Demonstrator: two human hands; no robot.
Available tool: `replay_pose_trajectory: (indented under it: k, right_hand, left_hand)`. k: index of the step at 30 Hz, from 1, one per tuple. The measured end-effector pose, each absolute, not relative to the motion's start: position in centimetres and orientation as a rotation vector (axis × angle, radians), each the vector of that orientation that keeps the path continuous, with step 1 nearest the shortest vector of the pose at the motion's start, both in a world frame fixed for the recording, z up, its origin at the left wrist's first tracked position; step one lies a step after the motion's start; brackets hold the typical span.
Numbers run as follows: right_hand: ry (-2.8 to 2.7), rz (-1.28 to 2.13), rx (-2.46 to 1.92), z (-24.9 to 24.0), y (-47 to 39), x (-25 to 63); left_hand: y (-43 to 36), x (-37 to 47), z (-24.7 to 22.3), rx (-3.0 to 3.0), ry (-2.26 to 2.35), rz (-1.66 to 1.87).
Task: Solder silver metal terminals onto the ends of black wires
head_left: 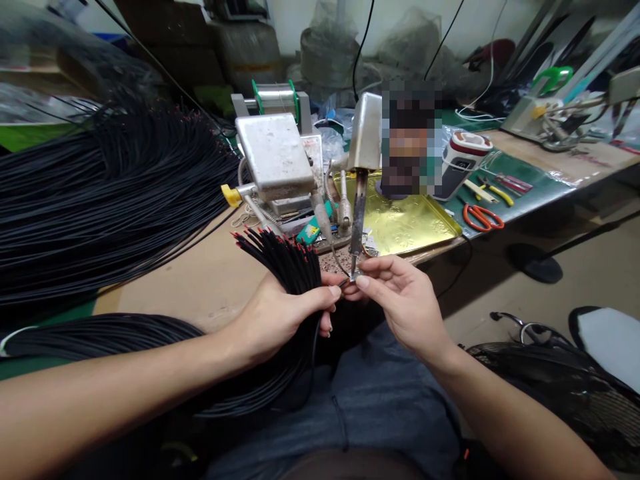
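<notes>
A bundle of black cables [295, 267] with red-tipped ends is wrapped in my left hand [295, 307]. Thumb and forefinger of that hand also pinch the end of one cable. Opposite it, my right hand [400, 293] is closed in a pinch on a small shiny metal part [354, 275]. The single cable's end meets this part below the tip of a soldering iron [358, 213], which points down from its mounted holder. A thin solder wire feeder tube [325, 223] reaches toward the same spot. The fingers partly hide the small part.
A large heap of black cables [100, 200] covers the bench's left. A gold tray [415, 223], orange-handled scissors [483, 217] and a white-and-dark device [463, 163] lie right of the iron. A solder spool [276, 100] stands behind; a fan [545, 387] is at lower right.
</notes>
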State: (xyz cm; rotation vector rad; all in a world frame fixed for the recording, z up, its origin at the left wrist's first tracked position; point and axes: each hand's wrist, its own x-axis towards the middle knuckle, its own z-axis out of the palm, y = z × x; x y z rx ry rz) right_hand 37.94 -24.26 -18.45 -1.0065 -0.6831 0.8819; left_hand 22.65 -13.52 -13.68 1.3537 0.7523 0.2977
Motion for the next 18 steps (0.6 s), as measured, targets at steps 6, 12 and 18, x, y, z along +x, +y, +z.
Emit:
replay_pose_trajectory:
  k: [6,12,18]
  right_hand:
    - [-0.679,0.875,-1.003,-18.25,-24.15,37.9]
    - [-0.691,0.871,-1.007,-18.18,-24.29,37.93]
    - [-0.683,0.866,-1.037,-18.19,-24.22,37.93]
  left_hand:
    - [-13.39,22.78,-13.56,1.366,0.735,0.298]
    - [-13.36,22.91,-13.38,1.358,0.743,0.327]
    - [-13.4,22.65,-13.43,1.35,0.721,0.333]
